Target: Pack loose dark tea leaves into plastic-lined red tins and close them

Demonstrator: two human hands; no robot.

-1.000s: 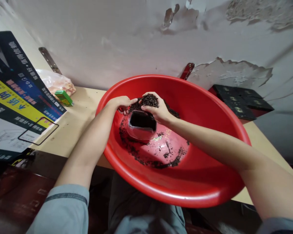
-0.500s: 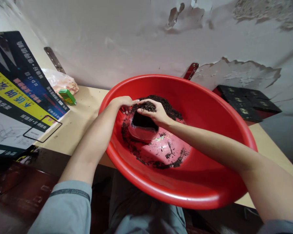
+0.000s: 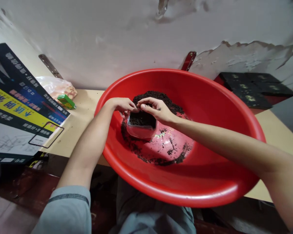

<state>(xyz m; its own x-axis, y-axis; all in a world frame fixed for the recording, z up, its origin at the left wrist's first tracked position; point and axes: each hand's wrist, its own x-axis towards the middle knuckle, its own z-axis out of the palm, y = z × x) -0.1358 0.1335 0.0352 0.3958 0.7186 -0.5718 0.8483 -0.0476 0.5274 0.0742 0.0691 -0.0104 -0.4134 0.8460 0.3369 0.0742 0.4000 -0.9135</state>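
Note:
A big red basin (image 3: 210, 107) lies on the table in front of me. Inside it stands a small clear plastic pot (image 3: 141, 130) partly filled with dark soil. A heap of the same soil (image 3: 158, 97) lies behind the pot, and crumbs are scattered on the basin floor. My left hand (image 3: 123, 104) grips the pot's far left rim with curled fingers. My right hand (image 3: 156, 109) hovers over the pot's mouth, palm down, fingers loosely bent and apart, nothing clearly in them.
A large printed cardboard box (image 3: 17, 107) leans at the left. Beside it lie a small green box (image 3: 66, 101) and a plastic bag (image 3: 55, 87). Black trays (image 3: 254, 87) are stacked at the back right. A peeling wall stands close behind the basin.
My right hand held a handful of soil above the pot; that soil has dropped in and the pot is fuller. The hand now has its fingers loosened over the mouth.

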